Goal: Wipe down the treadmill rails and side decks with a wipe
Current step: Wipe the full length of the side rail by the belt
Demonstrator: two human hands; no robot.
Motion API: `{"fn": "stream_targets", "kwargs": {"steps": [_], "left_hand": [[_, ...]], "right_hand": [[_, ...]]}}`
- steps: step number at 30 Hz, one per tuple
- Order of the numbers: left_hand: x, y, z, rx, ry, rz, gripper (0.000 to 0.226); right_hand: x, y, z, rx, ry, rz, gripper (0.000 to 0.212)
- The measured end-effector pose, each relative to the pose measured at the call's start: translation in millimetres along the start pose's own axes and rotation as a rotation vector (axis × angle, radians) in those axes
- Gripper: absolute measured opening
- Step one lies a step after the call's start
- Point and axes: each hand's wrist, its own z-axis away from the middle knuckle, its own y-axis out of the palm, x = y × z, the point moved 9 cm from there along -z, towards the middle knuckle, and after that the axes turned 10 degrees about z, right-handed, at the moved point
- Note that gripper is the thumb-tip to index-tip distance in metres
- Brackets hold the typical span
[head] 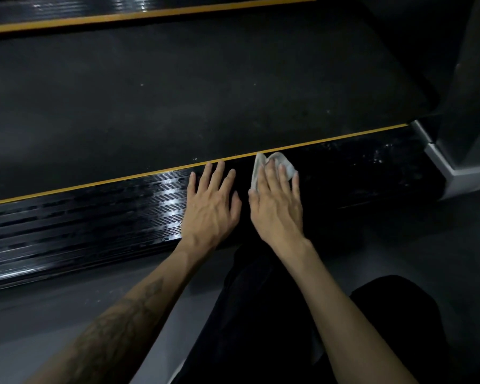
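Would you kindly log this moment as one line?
right hand presses wipe on side deck | left hand flat on deck

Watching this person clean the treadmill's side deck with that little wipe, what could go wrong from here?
The wipe is bunched up under the right hand, so it may cover only a narrow strip and miss the specks farther right on the side deck. The left hand rests flat on a stretch that shines as if wet, and it might slip or leave prints there.

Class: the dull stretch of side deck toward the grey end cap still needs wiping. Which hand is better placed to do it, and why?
The right hand: it already presses the wipe flat beside that stretch. The left hand rests bare on the side deck.
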Motion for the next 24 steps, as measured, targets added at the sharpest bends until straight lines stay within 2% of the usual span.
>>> {"fn": "stream_targets", "kwargs": {"steps": [4,6,10,16,21,24], "left_hand": [[-0.6,0.1,1.0,-0.004,0.006,0.005,0.060],[-1.0,0.0,0.9,-0.003,0.005,0.005,0.060],[-1.9,0.8,0.6,-0.001,0.010,0.001,0.059],[-5.8,1.2,1.5,0.007,0.039,-0.008,0.059],[-6.3,0.9,1.0,0.005,0.038,-0.008,0.059],[-5.1,2.6,0.2,0.014,0.034,-0.015,0.060]], "right_hand": [[-3.9,1.2,-13.8,-0.007,-0.086,-0.015,0.069],[-13.4,2.7,-14.3,-0.001,-0.044,-0.010,0.063],[-5.5,3.4,6.6,-0.031,0.029,-0.041,0.064],[-7.2,0.0,-6.0,-0.057,-0.115,-0.032,0.072],[-19.7,1.5,7.3,-0.110,-0.005,-0.025,0.068],[-7.8,4.2,13.3,-0.111,-0.022,-0.072,0.071]]}}
